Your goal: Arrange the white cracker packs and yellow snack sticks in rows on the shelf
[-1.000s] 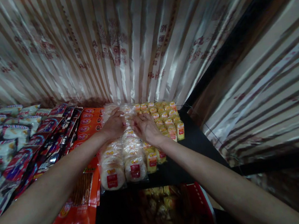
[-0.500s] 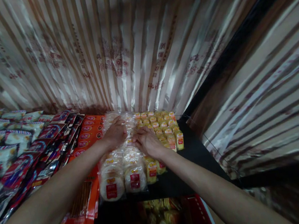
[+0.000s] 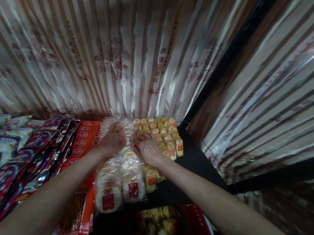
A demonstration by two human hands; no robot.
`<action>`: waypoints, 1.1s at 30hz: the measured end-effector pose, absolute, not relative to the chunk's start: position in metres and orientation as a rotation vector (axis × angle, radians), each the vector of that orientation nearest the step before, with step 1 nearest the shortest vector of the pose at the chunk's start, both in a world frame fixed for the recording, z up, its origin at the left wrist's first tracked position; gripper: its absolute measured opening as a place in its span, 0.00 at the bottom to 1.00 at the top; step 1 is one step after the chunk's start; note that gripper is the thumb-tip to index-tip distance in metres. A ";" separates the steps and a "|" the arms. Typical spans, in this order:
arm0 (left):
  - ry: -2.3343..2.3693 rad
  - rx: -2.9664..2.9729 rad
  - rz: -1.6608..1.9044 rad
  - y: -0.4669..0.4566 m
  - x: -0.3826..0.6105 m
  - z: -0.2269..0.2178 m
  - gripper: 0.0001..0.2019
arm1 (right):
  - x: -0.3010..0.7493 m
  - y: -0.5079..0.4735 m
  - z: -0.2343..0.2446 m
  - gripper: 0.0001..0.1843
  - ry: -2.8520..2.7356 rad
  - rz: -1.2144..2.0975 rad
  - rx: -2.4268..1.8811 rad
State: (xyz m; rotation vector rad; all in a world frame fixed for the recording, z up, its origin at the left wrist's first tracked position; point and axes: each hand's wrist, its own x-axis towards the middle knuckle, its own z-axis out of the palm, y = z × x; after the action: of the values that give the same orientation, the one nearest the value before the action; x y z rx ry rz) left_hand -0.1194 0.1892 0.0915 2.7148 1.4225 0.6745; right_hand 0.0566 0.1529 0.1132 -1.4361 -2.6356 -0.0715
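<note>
The left hand [image 3: 114,139] and right hand [image 3: 147,148] curl over round, pale, clear-wrapped cakes [image 3: 131,170], whether gripping I cannot tell, the cakes ranked in two columns on the black shelf [image 3: 196,161], seemingly so red labels [image 3: 108,202] face outward.

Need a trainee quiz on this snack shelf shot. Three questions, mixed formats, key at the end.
1. True or false: the orange packets lie between the dark red packets and the wrapped white rounds.

2. Multiple choice: what sits directly beside the wrapped white rounds, on the picture's right?
a) white bags
b) yellow packs
c) orange packets

3. Short answer: which is nearer the yellow packs, the left hand or the right hand?

Key: 1. True. 2. b. 3. The right hand.
</note>
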 end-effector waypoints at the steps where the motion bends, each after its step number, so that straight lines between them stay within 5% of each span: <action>1: 1.424 2.719 0.683 0.187 -0.120 0.094 0.06 | 0.057 0.153 0.113 0.12 -2.627 -0.081 -1.435; 33: 1.360 2.777 0.454 0.171 -0.116 0.099 0.07 | 0.067 0.148 0.106 0.09 -2.695 0.267 -1.126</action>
State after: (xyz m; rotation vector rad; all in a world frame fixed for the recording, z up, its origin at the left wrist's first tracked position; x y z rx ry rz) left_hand -0.1160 0.1711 0.0992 2.7775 1.3596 0.4539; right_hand 0.0669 0.1477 0.1058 -1.1265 -2.6953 0.2673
